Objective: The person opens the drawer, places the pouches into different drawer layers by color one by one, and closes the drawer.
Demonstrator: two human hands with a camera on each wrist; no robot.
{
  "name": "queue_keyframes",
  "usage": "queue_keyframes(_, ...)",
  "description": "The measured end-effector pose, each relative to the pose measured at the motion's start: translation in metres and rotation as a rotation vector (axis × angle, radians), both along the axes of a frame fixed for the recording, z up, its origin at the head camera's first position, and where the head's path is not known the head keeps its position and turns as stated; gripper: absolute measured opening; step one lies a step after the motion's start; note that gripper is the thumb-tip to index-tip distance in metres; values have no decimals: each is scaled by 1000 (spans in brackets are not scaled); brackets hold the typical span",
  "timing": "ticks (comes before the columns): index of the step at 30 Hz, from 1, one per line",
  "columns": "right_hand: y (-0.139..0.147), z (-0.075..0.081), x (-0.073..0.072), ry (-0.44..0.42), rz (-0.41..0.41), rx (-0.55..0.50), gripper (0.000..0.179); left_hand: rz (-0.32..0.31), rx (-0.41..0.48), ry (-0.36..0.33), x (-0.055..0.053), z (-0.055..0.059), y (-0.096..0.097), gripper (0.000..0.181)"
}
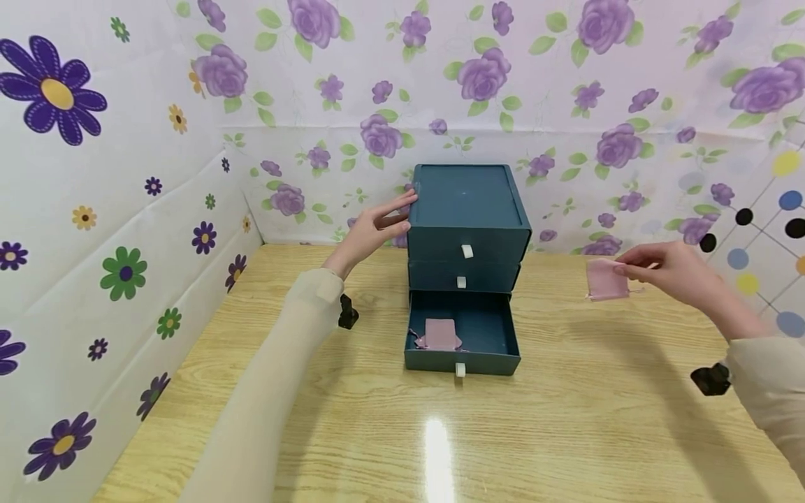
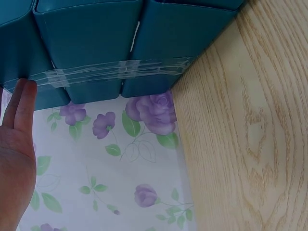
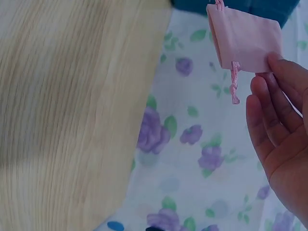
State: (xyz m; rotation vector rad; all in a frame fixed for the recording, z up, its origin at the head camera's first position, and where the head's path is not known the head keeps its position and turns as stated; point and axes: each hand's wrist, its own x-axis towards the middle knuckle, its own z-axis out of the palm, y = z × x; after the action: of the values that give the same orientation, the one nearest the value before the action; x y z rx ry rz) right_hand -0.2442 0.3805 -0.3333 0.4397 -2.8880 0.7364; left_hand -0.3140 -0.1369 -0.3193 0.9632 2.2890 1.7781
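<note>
A dark teal chest of drawers (image 1: 468, 195) stands on the table, its bottom drawer (image 1: 487, 365) pulled out. Inside that drawer, at the left, lie pink drawstring pouches (image 1: 440, 334), partly overlapping, so their number is hard to tell. My left hand (image 1: 372, 229) touches the chest's upper left side with extended fingers; in the left wrist view the fingertips (image 2: 29, 89) meet the side near clear tape. To the right of the chest, my right hand (image 1: 676, 274) pinches a pink drawstring pouch (image 3: 250, 41) by a corner between thumb and fingers, above the table.
The wood-grain table (image 1: 541, 433) runs up to a wall covering (image 1: 352, 84) with purple roses. Each of the three drawers has a white pull tab (image 1: 467, 251) at its front. A covering with dots (image 1: 748, 283) hangs at the right.
</note>
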Motion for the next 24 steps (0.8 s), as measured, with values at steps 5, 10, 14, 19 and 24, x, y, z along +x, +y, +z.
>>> queue_keyframes(5,-24,-2,1,-10,32,-32,24,-8,9,9,0,0,1,56)
queue_keyframes(10,-49,3,5,-24,68,-46,22,-9,7,13,0,0,1,56)
queue_keyframes(14,-70,4,7,35,120,-62,13,-8,8,15,0,0,1,55)
queue_keyframes(19,-93,1,8,80,194,-85,12,-11,11,11,0,0,1,56)
queue_keyframes(24,-113,-5,10,65,241,-119,15,-8,11,2,0,-1,1,56)
